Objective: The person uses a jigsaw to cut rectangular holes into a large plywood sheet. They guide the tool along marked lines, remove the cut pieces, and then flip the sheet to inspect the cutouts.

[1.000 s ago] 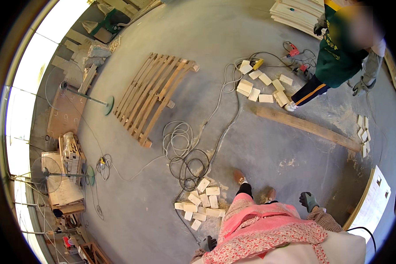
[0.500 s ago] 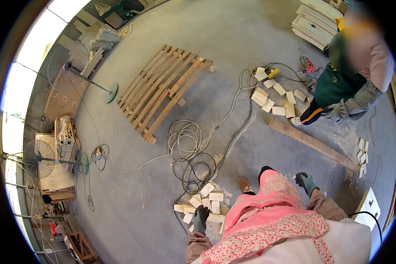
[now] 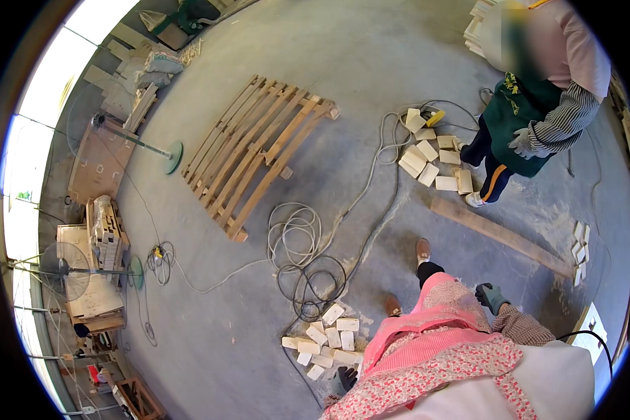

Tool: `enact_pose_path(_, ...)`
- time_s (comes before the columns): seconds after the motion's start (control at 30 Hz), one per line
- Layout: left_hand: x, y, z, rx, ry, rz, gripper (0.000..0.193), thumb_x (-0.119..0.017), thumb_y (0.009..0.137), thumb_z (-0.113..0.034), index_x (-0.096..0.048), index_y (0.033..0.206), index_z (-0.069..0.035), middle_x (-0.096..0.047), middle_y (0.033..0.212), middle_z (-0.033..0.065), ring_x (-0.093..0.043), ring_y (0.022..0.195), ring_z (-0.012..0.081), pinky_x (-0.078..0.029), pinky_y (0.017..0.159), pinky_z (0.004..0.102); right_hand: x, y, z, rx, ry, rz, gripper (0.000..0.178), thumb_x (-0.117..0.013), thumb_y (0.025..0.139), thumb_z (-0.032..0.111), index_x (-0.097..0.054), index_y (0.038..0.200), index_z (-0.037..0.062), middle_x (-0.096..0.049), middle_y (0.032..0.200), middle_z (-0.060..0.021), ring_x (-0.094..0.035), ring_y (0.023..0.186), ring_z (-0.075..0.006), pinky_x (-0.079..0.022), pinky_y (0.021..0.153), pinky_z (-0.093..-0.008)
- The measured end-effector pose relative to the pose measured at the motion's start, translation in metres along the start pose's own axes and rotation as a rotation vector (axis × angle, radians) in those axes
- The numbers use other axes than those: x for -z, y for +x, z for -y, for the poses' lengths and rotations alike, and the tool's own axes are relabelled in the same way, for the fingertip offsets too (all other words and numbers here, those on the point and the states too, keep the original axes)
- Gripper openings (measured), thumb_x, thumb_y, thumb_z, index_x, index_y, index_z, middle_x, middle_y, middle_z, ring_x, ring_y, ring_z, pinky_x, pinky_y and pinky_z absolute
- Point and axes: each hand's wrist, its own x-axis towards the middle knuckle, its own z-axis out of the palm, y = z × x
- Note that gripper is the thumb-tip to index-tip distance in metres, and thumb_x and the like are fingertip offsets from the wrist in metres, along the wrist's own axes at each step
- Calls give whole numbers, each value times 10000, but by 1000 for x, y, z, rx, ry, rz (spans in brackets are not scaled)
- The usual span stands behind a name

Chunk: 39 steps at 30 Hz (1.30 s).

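Observation:
My left hand [image 3: 344, 380], in a dark work glove, hangs low beside my apron [image 3: 427, 357], partly blurred. Nothing shows in its loosely extended fingers. Nearest to it on the floor lies a loose cluster of pale wooden blocks [image 3: 346, 324]; whether the hand touches any cannot be made out. My right hand [image 3: 492, 297], in a grey-green glove, is held out to the right of the apron. Its fingers are loosely bent and slightly apart, with nothing visible in them. Both of my shoes show, the forward one [image 3: 423, 250] pointing toward a long wooden plank [image 3: 500, 236].
Coiled cables [image 3: 294, 234] lie ahead on the concrete floor, beyond them a wooden pallet [image 3: 259, 154]. A co-worker in a green apron [image 3: 521, 126] stands at the far right, beside more blocks [image 3: 427, 150]. Standing fans [image 3: 173, 157] and stacked boards [image 3: 94, 290] line the left side.
One of my feet has come forward into view. My left hand has moved back from the blocks toward my apron. The co-worker has shifted left and stands closer to the far blocks.

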Motion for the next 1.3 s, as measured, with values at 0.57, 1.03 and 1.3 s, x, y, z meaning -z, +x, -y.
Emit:
enact_pose_path(0.57, -266, -32, -206, -301, 136, 80, 476, -557, 831, -312, -445, 1168, 6, -564, 1019, 159, -581, 854, 234, -467, 774, 301, 107, 131, 111, -2, 93, 80, 276, -536, 778, 339, -560, 950, 125, -594, 807, -41, -566, 688, -191, -423, 587, -356)
enact_pose_path(1.03, -270, -32, -212, -247, 62, -4, 424, -529, 834, -313, -454, 1143, -32, -550, 1065, 157, -565, 922, 260, -454, 788, 340, 84, 152, 100, -157, 152, 201, 201, -525, 749, 283, -530, 885, 135, -554, 733, -46, -519, 603, -207, -380, 516, -359)
enact_pose_path(1.3, -262, -42, -208, -160, 108, -46, 483, -479, 848, -367, -412, 1208, -53, -535, 1113, 133, -539, 985, 255, -405, 844, 361, 82, 222, 144, -32, 127, 414, 142, -483, 746, 259, -510, 809, 135, -524, 702, -58, -494, 581, -228, -360, 499, -380)
